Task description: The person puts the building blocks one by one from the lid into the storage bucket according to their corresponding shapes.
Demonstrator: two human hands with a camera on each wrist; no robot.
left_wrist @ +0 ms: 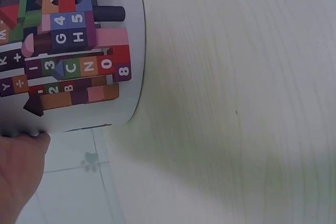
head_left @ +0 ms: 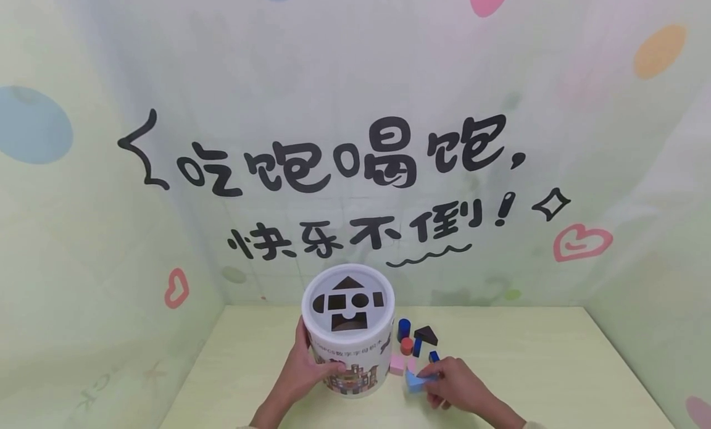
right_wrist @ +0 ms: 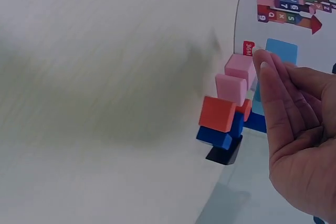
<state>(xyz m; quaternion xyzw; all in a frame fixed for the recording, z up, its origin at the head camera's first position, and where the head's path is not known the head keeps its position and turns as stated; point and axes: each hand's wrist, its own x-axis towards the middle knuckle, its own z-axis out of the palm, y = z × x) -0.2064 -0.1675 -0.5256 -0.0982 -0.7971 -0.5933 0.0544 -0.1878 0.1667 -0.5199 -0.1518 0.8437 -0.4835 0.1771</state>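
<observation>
A white bucket (head_left: pixel 350 330) with shaped holes in its lid and a printed picture of blocks on its side stands on the table. My left hand (head_left: pixel 308 367) grips it from the left, thumb across the front and the other fingers mostly hidden behind. In the left wrist view only part of this hand (left_wrist: pixel 21 174) shows beside the bucket (left_wrist: pixel 123 111). To the bucket's right, my right hand (head_left: pixel 455 384) pinches a light blue block (head_left: pixel 415 381). The right wrist view shows this light blue block (right_wrist: pixel 282 51) partly covered by the fingers.
Several loose blocks lie right of the bucket: a pink block (head_left: pixel 401 363), a red round one (head_left: pixel 407 346), a blue cylinder (head_left: pixel 403 329), a dark triangle (head_left: pixel 426 334) and small blue ones. Behind the table (head_left: pixel 528 342) hangs a printed backdrop (head_left: pixel 355 77).
</observation>
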